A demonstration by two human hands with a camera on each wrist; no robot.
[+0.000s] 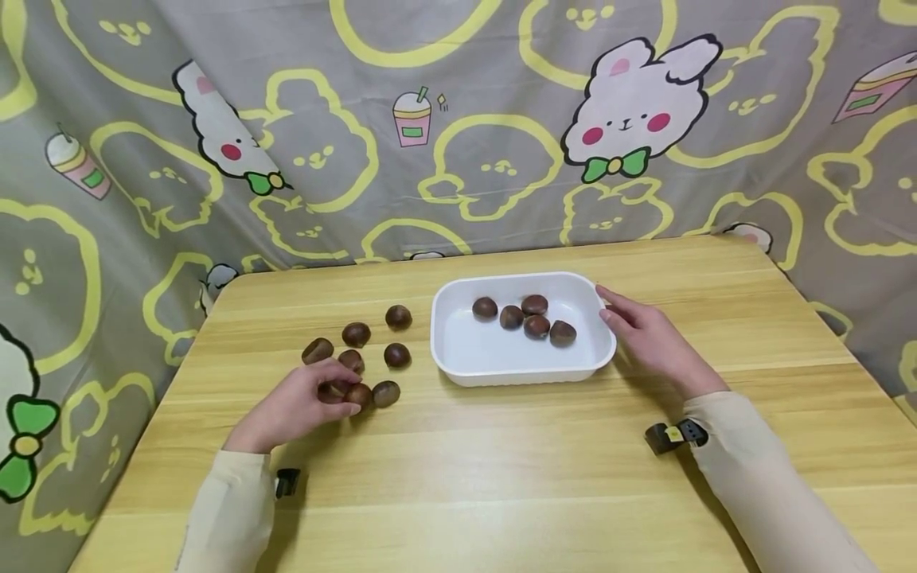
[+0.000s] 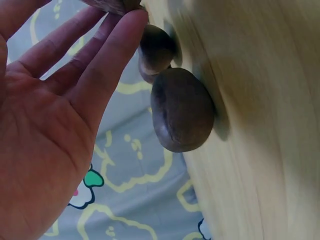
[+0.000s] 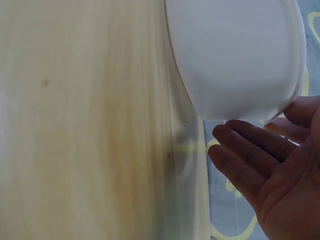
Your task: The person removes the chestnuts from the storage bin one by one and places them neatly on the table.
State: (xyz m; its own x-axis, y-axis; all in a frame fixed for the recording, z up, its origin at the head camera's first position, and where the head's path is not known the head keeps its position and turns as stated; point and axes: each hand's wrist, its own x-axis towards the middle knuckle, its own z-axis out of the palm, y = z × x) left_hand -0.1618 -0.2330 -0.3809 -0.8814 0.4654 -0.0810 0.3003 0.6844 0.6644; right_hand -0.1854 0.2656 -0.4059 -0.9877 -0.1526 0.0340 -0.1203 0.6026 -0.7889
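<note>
My left hand point(image 1: 304, 402) pinches a brown chestnut point(image 1: 358, 395) between thumb and fingers at the front of a loose group. Part of that chestnut point(image 2: 114, 4) shows by the fingertips at the top edge of the left wrist view. Another chestnut point(image 1: 386, 393) lies just right of it, and one more point(image 1: 351, 361) sits behind the fingers. A white rectangular tray point(image 1: 494, 374) holds several chestnuts point(image 1: 536, 326). My right hand point(image 1: 655, 338) touches the tray's right end, thumb and index fingertips at the rim, the other fingers extended below it in the right wrist view.
Several more chestnuts point(image 1: 356, 334) lie scattered on the wooden table point(image 1: 466, 477) left of the tray. A grey curtain point(image 1: 494, 95) with yellow outlines and cartoon rabbits hangs behind the table's far edge. Black wrist cameras point(image 1: 676, 436) sit at both sleeves.
</note>
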